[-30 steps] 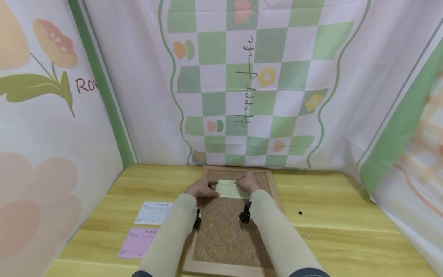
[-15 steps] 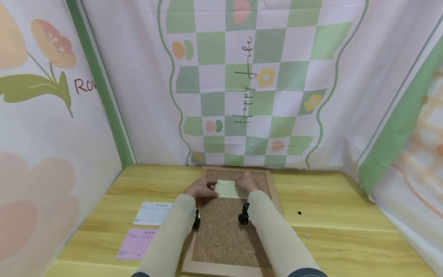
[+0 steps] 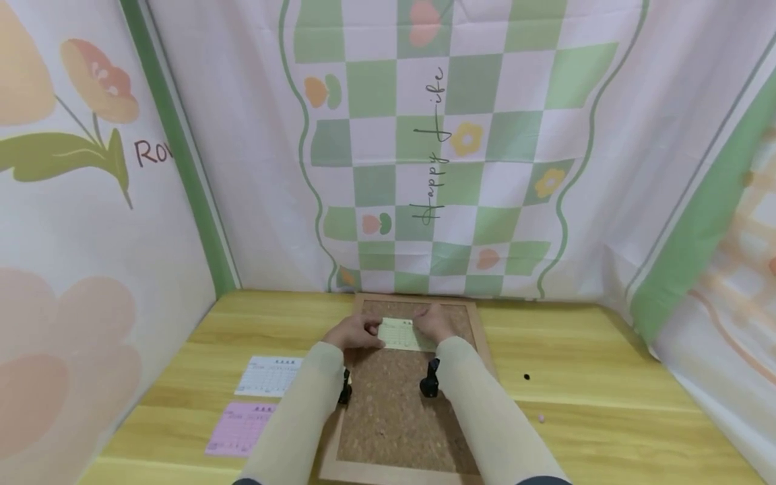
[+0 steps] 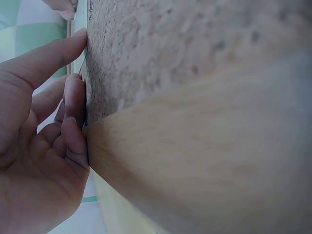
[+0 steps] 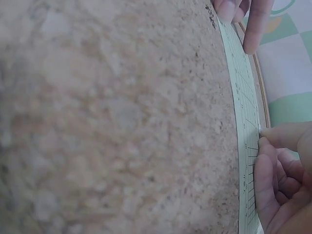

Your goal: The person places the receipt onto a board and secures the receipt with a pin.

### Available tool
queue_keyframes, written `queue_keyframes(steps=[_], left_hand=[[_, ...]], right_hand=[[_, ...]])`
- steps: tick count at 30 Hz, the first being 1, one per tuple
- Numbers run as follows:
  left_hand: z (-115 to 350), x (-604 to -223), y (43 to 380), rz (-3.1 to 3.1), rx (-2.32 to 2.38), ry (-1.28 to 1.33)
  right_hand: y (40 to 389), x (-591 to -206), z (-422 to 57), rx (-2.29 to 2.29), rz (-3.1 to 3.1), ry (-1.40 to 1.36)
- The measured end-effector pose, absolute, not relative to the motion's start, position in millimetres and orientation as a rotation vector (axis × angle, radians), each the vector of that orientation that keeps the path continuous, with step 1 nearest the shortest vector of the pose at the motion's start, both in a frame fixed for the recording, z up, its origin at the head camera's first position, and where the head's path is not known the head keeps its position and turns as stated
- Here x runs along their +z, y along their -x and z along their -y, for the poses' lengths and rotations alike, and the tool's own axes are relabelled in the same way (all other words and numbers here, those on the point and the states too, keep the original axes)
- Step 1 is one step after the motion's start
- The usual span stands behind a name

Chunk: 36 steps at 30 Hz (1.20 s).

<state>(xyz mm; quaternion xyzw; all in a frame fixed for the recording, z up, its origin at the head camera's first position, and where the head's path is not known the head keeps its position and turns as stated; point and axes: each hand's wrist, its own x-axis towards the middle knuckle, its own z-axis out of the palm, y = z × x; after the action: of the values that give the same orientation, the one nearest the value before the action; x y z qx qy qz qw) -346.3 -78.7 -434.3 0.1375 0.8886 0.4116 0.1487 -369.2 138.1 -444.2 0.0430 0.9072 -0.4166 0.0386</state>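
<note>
A pale yellow-green printed slip (image 3: 397, 334) lies across the upper part of a wood-framed corkboard (image 3: 394, 417). My left hand (image 3: 353, 331) presses at the slip's left edge; its thumb and index finger reach onto the paper, while the other fingers bend near the frame in the left wrist view. On the slip's upper right, my right hand (image 3: 434, 323) pinches a small whitish pushpin (image 5: 262, 131) between thumb and index finger, its other fingers curled in. Most of the pin is hidden by the fingertips. The right hand covers the slip's right end in the head view.
Left of the board lie a white slip (image 3: 267, 376) and a pink slip (image 3: 238, 428), partly behind the left sleeve. A tiny black piece (image 3: 526, 376) and a tiny pink piece (image 3: 541, 418) sit on the wooden table (image 3: 606, 384) at right. A checkered curtain (image 3: 418, 168) hangs behind.
Both hands keep their places at the slip; the right fingers shift only slightly at its top edge. The slip stays put, and the head view drifts a little.
</note>
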Motion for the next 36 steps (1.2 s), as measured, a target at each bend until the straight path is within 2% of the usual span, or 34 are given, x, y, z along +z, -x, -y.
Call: queue_keyframes(steps=[10, 17, 24, 36], left_hand=[[79.3, -430.8, 345.5, -2.538, 1.209, -0.394], [83.4, -453.5, 362.9, -2.567, 1.173, -0.461], [78.4, -430.5, 342.6, -2.549, 1.195, -0.384], [81.4, -431.4, 342.6, -2.513, 1.211, -0.427]], right_hand=[[372.9, -443.9, -141.1, -1.248, -2.784, -0.025], [370.9, -438.8, -144.6, -1.252, -2.732, 0.063], [363.6, -430.0, -149.1, -1.245, -2.686, 0.151], [347.2, -422.9, -160.0, -1.221, -2.705, 0.322]])
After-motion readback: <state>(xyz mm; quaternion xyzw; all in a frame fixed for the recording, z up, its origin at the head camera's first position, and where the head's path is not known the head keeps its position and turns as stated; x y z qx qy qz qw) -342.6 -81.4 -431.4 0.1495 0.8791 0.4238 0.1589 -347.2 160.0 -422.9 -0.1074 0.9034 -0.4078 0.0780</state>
